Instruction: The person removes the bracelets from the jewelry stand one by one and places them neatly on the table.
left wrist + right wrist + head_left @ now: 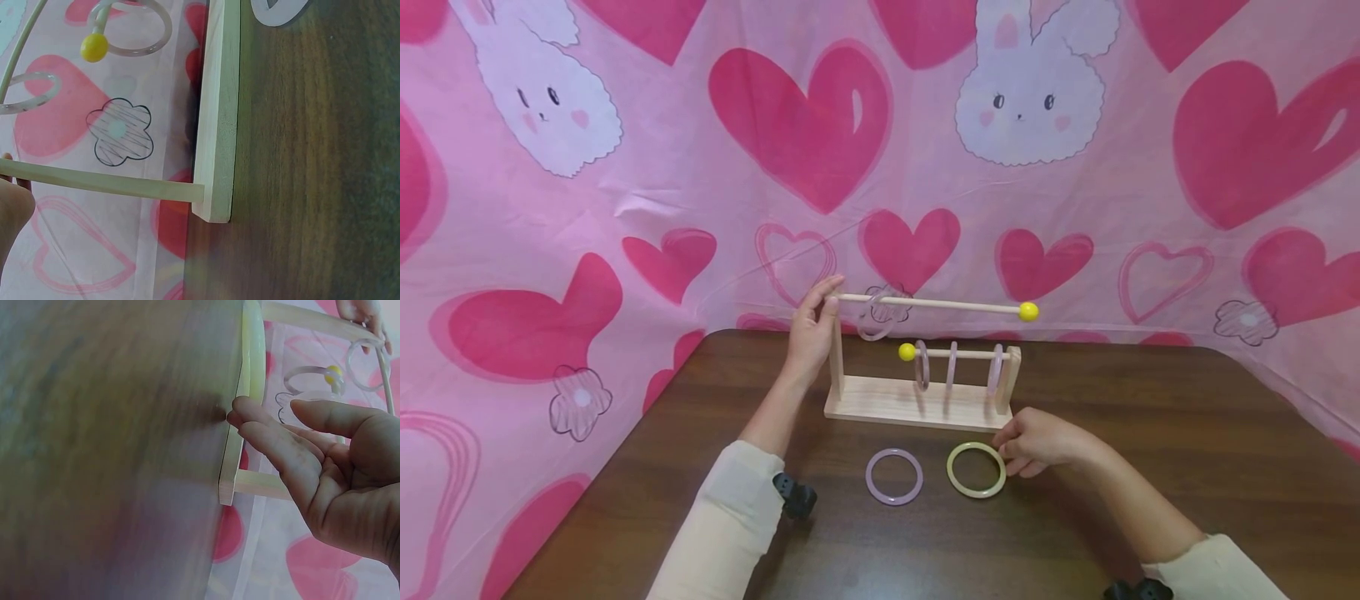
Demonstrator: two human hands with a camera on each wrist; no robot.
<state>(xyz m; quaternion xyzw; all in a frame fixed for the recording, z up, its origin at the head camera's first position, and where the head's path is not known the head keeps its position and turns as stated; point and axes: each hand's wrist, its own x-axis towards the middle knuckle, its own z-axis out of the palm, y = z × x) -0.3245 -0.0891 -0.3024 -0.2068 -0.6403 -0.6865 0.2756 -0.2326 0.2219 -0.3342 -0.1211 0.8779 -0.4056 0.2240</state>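
Note:
In the head view my left hand grips the top of the left post of a wooden bangle stand, thumb in front. A pale lilac bangle hangs on the upper rod near that hand. Several more light purple bangles hang on the lower rod, one of them a bangle midway along. My right hand is at the right side of a yellow-green bangle lying on the table. Its thumb is apart from the fingers, and the fingertips meet or nearly meet the bangle's edge in the right wrist view.
A purple bangle lies flat on the dark wooden table, left of the yellow-green one. The rods end in yellow balls, the upper ball jutting out to the right. A pink cloth with hearts and rabbits hangs behind.

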